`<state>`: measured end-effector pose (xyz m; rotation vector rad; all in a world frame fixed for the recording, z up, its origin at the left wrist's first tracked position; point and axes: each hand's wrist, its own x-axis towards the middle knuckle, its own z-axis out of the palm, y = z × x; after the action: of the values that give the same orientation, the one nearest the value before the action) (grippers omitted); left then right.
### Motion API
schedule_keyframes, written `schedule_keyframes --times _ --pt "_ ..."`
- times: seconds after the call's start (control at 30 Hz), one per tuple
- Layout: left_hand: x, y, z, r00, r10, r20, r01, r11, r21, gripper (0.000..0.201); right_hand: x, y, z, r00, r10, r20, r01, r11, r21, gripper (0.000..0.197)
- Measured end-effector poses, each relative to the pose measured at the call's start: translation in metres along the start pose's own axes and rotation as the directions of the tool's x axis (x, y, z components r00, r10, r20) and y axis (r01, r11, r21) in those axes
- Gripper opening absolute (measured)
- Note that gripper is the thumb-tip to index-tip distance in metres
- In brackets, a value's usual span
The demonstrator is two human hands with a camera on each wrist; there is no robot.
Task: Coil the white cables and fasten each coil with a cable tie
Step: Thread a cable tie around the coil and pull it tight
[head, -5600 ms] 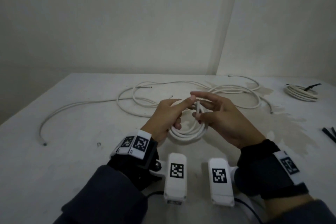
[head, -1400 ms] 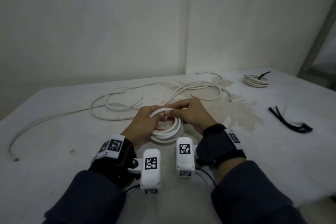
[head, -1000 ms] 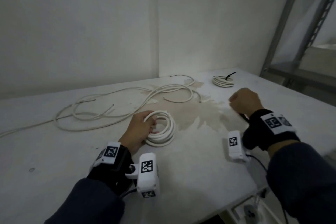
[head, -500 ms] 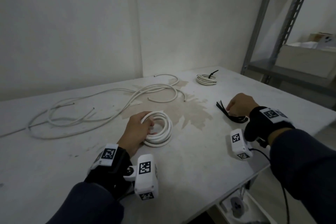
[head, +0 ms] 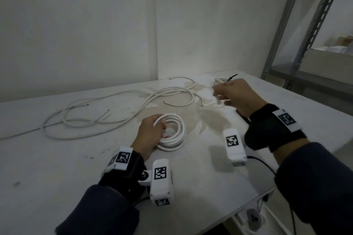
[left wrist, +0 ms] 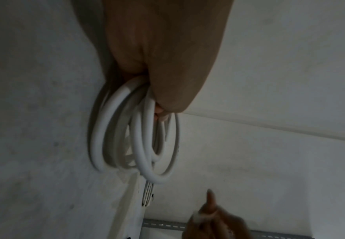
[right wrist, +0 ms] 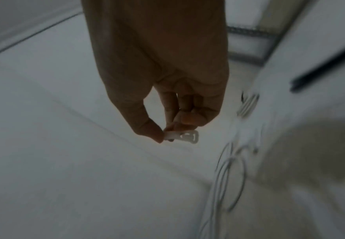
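Observation:
A coiled white cable lies on the white table, and my left hand grips its near-left side. My right hand hovers above the table to the right and behind the coil. It pinches a white cable tie between thumb and fingers. The tie's head sticks out past the fingertips, and the rest of the tie is hidden in the hand.
Several loose white cables sprawl across the back left of the table. A small coil fastened with a black tie lies at the back, partly behind my right hand. Black ties lie under my right wrist. Metal shelving stands beyond the table's right edge.
My right hand left the coil, went to the ties on the right, then lifted and came back left pinching a white tie. My left hand kept hold of the coil on the table.

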<state>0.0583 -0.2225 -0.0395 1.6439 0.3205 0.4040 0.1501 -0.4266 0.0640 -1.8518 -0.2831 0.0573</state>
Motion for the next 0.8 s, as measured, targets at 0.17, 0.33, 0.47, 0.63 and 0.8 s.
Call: schedule_keyframes --times 0.17,0.33,0.47,0.63,0.8 --pt "-0.002 0.001 -0.041 0.997 0.022 -0.069 -0.017 0.997 0.072 0.026 -0.021 -0.023 0.096 0.927 0.089 0.365 -0.247 0.877 0.413 0.009" --pt "-0.003 -0.008 -0.107 0.99 0.06 -0.128 -0.038 0.985 0.17 0.029 -0.03 -0.02 0.164 0.846 0.121 0.519 -0.373 0.83 0.415 0.016" --pt "-0.007 -0.013 -0.125 0.993 0.04 -0.108 -0.027 0.992 0.125 0.027 -0.029 -0.016 0.192 0.837 0.077 0.542 -0.277 0.913 0.299 0.017" --pt "-0.001 -0.015 -0.125 0.998 0.032 -0.05 -0.028 0.996 0.09 0.021 -0.02 -0.004 0.194 0.843 0.007 0.538 -0.041 0.998 0.051 0.033" --pt "-0.003 -0.012 -0.118 0.999 0.008 0.036 -0.011 0.996 0.09 0.019 -0.016 0.001 0.197 0.863 -0.141 0.485 0.098 0.989 0.113 0.038"
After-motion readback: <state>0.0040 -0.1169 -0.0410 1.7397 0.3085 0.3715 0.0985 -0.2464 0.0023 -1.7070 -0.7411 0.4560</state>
